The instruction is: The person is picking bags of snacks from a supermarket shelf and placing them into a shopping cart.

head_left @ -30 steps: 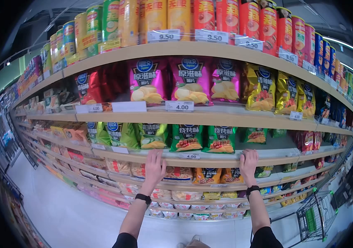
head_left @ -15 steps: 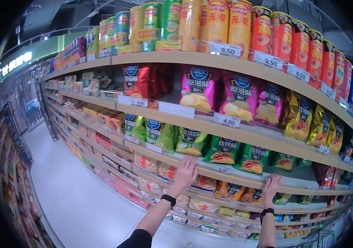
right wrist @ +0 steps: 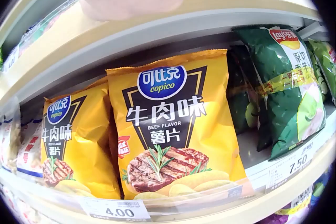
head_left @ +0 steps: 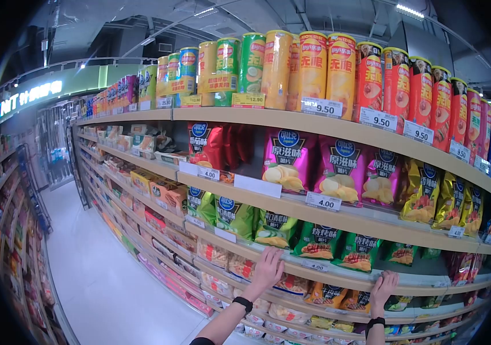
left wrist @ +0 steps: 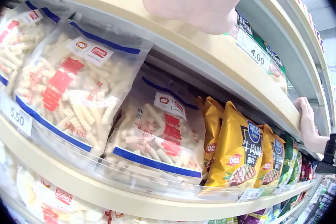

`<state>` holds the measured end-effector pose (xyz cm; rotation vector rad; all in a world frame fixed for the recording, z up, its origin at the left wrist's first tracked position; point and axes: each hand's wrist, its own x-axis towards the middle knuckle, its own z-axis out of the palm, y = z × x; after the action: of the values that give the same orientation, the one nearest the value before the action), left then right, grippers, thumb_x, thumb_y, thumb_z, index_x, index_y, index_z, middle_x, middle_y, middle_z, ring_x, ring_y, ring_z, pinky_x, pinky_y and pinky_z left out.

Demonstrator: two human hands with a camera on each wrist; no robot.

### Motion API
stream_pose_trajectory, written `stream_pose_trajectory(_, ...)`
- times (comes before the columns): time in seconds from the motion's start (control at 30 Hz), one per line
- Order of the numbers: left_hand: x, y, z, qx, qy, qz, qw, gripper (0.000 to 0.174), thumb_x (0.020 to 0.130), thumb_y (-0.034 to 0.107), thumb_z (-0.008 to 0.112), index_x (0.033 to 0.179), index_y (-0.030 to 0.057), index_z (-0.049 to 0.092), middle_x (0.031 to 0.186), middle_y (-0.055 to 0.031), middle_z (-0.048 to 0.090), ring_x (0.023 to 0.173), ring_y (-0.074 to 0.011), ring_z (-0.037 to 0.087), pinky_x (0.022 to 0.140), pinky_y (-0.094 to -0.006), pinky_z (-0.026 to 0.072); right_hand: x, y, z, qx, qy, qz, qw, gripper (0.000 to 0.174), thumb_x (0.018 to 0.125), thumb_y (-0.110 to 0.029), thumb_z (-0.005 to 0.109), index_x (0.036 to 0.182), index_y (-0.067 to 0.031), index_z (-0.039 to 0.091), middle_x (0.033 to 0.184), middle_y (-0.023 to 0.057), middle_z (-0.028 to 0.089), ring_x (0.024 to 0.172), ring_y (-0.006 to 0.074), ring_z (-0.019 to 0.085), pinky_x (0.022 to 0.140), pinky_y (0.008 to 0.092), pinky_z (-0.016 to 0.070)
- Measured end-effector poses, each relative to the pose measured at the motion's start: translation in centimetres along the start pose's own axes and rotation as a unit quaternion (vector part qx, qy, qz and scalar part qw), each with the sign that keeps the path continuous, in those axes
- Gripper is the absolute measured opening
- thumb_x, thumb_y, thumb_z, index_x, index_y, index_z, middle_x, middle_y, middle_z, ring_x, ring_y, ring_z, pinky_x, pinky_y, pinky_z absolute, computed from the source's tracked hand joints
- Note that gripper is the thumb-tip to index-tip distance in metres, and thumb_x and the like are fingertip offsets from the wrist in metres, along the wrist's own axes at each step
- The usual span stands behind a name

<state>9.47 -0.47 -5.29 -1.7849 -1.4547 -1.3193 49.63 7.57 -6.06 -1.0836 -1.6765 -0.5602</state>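
My left hand [head_left: 267, 269] rests on the front edge of a wooden shelf [head_left: 346, 275], fingers extended over the top and holding nothing. Further right on that edge lies my right hand [head_left: 383, 287], also with nothing in it. Just behind the hands stand dark green chip bags [head_left: 317, 238] and light green ones [head_left: 277, 229]. On the shelf below, the left wrist view shows clear bags of pale snack sticks [left wrist: 79, 87] under the left hand. Yellow beef-flavor chip bags [right wrist: 173, 124] sit below the right hand. Both wrist views cut off the fingers above.
Pink chip bags [head_left: 288, 158] and yellow ones [head_left: 421, 190] fill the shelf above. Tall chip canisters [head_left: 340, 75] line the top shelf. To the left, a pale aisle floor [head_left: 93, 259] runs beside another stocked shelf [head_left: 12, 241].
The head view has turned left and tilted up, showing more of the aisle and ceiling. Both hands keep their places on the shelf edge, now lower and further right in the picture.
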Motion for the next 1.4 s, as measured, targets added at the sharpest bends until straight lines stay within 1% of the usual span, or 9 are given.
stream_pose_trajectory(0.13, 0.1, 0.2, -0.3, -0.002, 0.0, 0.001, 1.0, 0.037, 0.084, 0.011, 0.061, 0.119, 0.0002, 0.054, 0.117, -0.0172, 0.054, 0.118, -0.0364, 0.047, 0.104, -0.0461, 0.039, -0.2, 0.0, 0.1, -0.001, -0.004, 0.008, 1.0, 0.017, 0.089, -0.013, 0.049, 0.099, -0.0003, 0.053, 0.106, 0.0176, 0.053, 0.11, 0.0381, 0.046, 0.106, 0.0529, 0.0292)
stream_pose_trajectory(0.23, -0.1, 0.0, -0.1, -0.007, -0.002, -0.004, 1.0, 0.038, 0.083, 0.011, 0.062, 0.119, 0.0016, 0.053, 0.118, -0.0168, 0.053, 0.119, -0.0376, 0.046, 0.105, -0.0467, 0.0383, -0.4, 0.3, 0.3, -0.003, -0.005, 0.01, 1.0, 0.017, 0.09, -0.014, 0.048, 0.1, -0.0003, 0.053, 0.107, 0.018, 0.053, 0.111, 0.0385, 0.046, 0.107, 0.0528, 0.0288)
stream_pose_trajectory(0.43, 0.1, 0.1, -0.3, -0.013, 0.003, 0.003, 1.0, 0.038, 0.083, 0.009, 0.062, 0.119, 0.0006, 0.053, 0.117, -0.0167, 0.053, 0.118, -0.0372, 0.047, 0.106, -0.0467, 0.0381, -0.7, 0.7, 0.6, -0.009, -0.013, 0.016, 1.0, 0.019, 0.092, -0.015, 0.046, 0.101, 0.0008, 0.053, 0.109, 0.0189, 0.053, 0.112, 0.0396, 0.044, 0.107, 0.0526, 0.0282)
stream_pose_trajectory(0.57, 0.0, 0.1, -0.2, -0.032, 0.008, -0.01, 0.999, 0.037, 0.084, 0.009, 0.061, 0.119, -0.0004, 0.053, 0.116, -0.0179, 0.053, 0.116, -0.0368, 0.048, 0.106, -0.0473, 0.0375, -0.9, 1.1, 0.9, -0.025, -0.019, 0.005, 0.999, 0.021, 0.093, -0.015, 0.045, 0.104, 0.0016, 0.053, 0.112, 0.0188, 0.053, 0.115, 0.04, 0.043, 0.106, 0.0523, 0.0281)
stream_pose_trajectory(0.77, -0.2, -0.1, -0.1, -0.017, -0.009, -0.011, 1.0, 0.037, 0.086, 0.01, 0.059, 0.12, -0.0015, 0.054, 0.12, -0.0196, 0.053, 0.121, -0.0385, 0.045, 0.105, -0.0467, 0.0381, -0.7, 0.6, 0.5, -0.016, -0.017, 0.01, 1.0, 0.022, 0.094, -0.015, 0.045, 0.105, 0.0014, 0.054, 0.112, 0.0183, 0.053, 0.115, 0.0399, 0.043, 0.107, 0.0517, 0.0278)
stream_pose_trajectory(0.9, 0.0, 0.1, -0.2, -0.021, -0.005, -0.014, 1.0, 0.036, 0.086, 0.01, 0.058, 0.12, -0.0016, 0.054, 0.119, -0.0202, 0.053, 0.119, -0.0395, 0.046, 0.105, -0.0471, 0.0379, -0.7, 0.7, 0.7, -0.025, -0.006, 0.008, 1.0, 0.022, 0.093, -0.015, 0.045, 0.105, 0.0012, 0.054, 0.111, 0.0175, 0.054, 0.114, 0.0384, 0.044, 0.107, 0.0513, 0.0278)
stream_pose_trajectory(1.1, -0.1, -0.1, -0.1, -0.034, 0.001, -0.016, 0.999, 0.034, 0.085, 0.009, 0.058, 0.118, -0.0009, 0.054, 0.117, -0.0208, 0.054, 0.118, -0.0401, 0.047, 0.105, -0.0484, 0.0388, -0.4, 0.0, 0.6, -0.016, 0.008, 0.014, 1.0, 0.017, 0.091, -0.013, 0.049, 0.1, 0.0, 0.055, 0.107, 0.0179, 0.056, 0.107, 0.0381, 0.049, 0.105, 0.052, 0.0304)
stream_pose_trajectory(1.17, -0.1, -0.1, 0.0, -0.035, -0.001, -0.014, 0.999, 0.035, 0.085, 0.008, 0.059, 0.118, -0.0006, 0.055, 0.117, -0.0204, 0.054, 0.118, -0.0397, 0.047, 0.104, -0.0487, 0.0393, -0.1, -0.2, 0.4, -0.011, 0.015, 0.009, 1.0, 0.015, 0.09, -0.013, 0.05, 0.098, -0.0008, 0.055, 0.104, 0.0168, 0.056, 0.105, 0.0366, 0.051, 0.104, 0.0516, 0.0315)
stream_pose_trajectory(1.4, -0.1, -0.4, 0.2, -0.014, 0.008, -0.008, 1.0, 0.036, 0.083, 0.008, 0.061, 0.118, 0.0, 0.055, 0.118, -0.019, 0.053, 0.118, -0.0388, 0.047, 0.103, -0.0483, 0.04, 0.1, -0.3, 0.5, -0.014, 0.018, -0.004, 1.0, 0.016, 0.091, -0.014, 0.049, 0.098, -0.0014, 0.055, 0.104, 0.0161, 0.056, 0.106, 0.0352, 0.051, 0.103, 0.0509, 0.0325)
